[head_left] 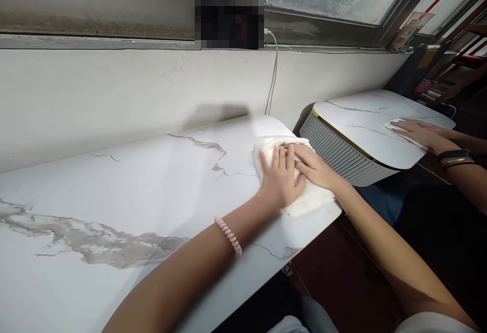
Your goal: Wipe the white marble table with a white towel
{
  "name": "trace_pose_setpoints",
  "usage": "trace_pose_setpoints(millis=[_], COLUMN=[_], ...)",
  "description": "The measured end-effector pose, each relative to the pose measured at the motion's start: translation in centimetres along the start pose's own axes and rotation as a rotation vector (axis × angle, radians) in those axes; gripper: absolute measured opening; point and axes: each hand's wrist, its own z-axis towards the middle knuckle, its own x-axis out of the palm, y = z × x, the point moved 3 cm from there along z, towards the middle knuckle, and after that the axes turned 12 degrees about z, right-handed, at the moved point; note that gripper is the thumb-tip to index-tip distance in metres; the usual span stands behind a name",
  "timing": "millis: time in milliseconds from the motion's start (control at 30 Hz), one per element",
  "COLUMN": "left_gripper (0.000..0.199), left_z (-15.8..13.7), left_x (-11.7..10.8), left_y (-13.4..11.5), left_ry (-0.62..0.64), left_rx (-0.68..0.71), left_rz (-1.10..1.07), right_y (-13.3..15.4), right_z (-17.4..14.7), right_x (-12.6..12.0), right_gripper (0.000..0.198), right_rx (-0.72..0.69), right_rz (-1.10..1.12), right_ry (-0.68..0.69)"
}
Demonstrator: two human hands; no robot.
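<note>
Your left hand [279, 178] lies flat on a white cloth [310, 201], its fingers spread; your right hand [315, 167] is flat on the same cloth, close against the left, fingers extended. Neither hand is clamped. The cloth lies at the right end of your table [152, 191], by its edge. A pink band [228, 236] circles your left forearm. At right, another person's hand [420, 133] rests on a cloth on a second table [361, 107].
</note>
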Motion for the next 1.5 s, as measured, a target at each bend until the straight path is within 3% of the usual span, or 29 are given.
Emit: trace_pose_setpoints(millis=[233,433,600,767,1033,1333,1500], left_gripper=[0.072,0.071,0.066,0.065,0.066,0.064,0.064], left_z=[3.8,7.4,9.2,9.2,7.7,3.5,0.3], left_x=[-0.4,0.3,0.6,0.7,0.8,0.3,-0.8], left_y=[5.4,7.5,7.8,7.7,4.7,-3.2,-6.9], left_ry=[0.123,0.110,0.117,0.128,0.117,0.048,0.072], left_rx=[-0.135,-0.271,-0.297,-0.295,-0.261,-0.123,-0.042], left_rz=[-0.018,0.034,0.062,0.092,0.127,0.144,0.166], right_y=[-2.8,-5.3,-7.1,-7.8,-7.2,-4.6,-2.4], right_z=[7.5,13.0,14.6,14.6,11.0,0.9,-4.9], right_x=[1.5,1.6,1.1,0.8,-0.3,-3.2,-3.8], right_gripper=[0.044,0.039,0.033,0.028,0.039,0.039,0.037], right_rx=[-0.108,-0.097,0.006,0.010,0.110,0.100,0.070], right_rz=[0.050,0.260,0.507,0.524,0.565,0.372,0.225], right_ry=[0.028,0.015,0.021,0.003,0.050,0.021,-0.002])
